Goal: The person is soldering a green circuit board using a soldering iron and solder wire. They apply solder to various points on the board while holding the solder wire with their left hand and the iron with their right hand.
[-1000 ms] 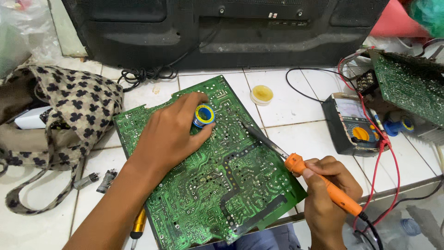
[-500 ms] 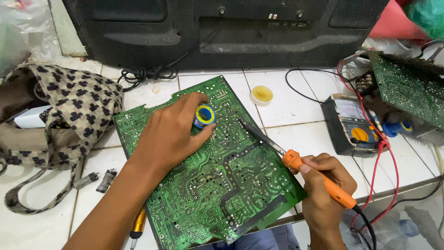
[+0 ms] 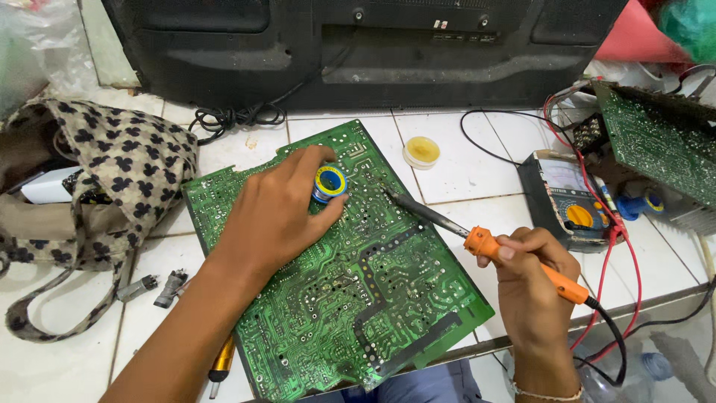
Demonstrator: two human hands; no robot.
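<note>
A large green circuit board [image 3: 350,298] lies solder side up on the white tiled surface. My left hand [image 3: 280,213] rests on the board's upper part and grips a small spool of solder wire [image 3: 329,183] with a blue and yellow face. My right hand [image 3: 533,280] holds an orange-handled soldering iron [image 3: 488,245]. Its dark metal tip [image 3: 391,192] points up and left, down at the board just to the right of the spool.
A black television back [image 3: 358,45] stands behind. A patterned bag [image 3: 112,172] lies left, a multimeter [image 3: 570,201] with red and black leads right, beside a second green board [image 3: 660,138]. A yellow flux tin [image 3: 421,151] sits behind the board; a screwdriver [image 3: 221,362] pokes out under it.
The soldering iron has shifted slightly up and left, its tip nearer the spool. My left hand has stayed on the spool.
</note>
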